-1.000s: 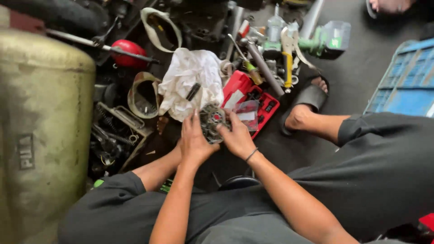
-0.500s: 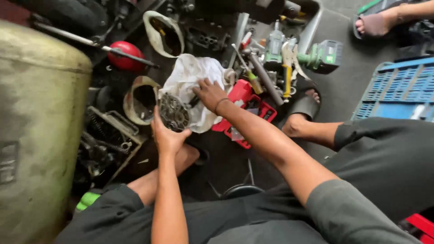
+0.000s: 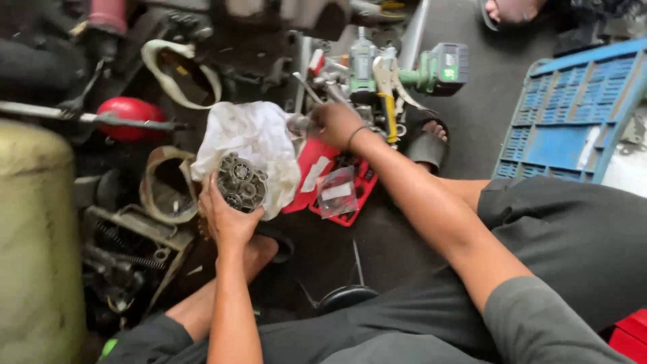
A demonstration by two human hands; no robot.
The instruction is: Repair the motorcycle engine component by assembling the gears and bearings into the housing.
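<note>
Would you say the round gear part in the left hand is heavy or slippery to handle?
Probably heavy for its size: the gear part looks like solid metal. Likely greasy and somewhat slippery, given its dark, dirty surface. The left hand cups it from below, which suggests it needs support.

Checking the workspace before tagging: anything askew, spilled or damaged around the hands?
Nothing clearly damaged or spilled. The left hand holds a round geared metal part over a crumpled white cloth; the right hand reaches into loose tools heaped on the floor.
</note>
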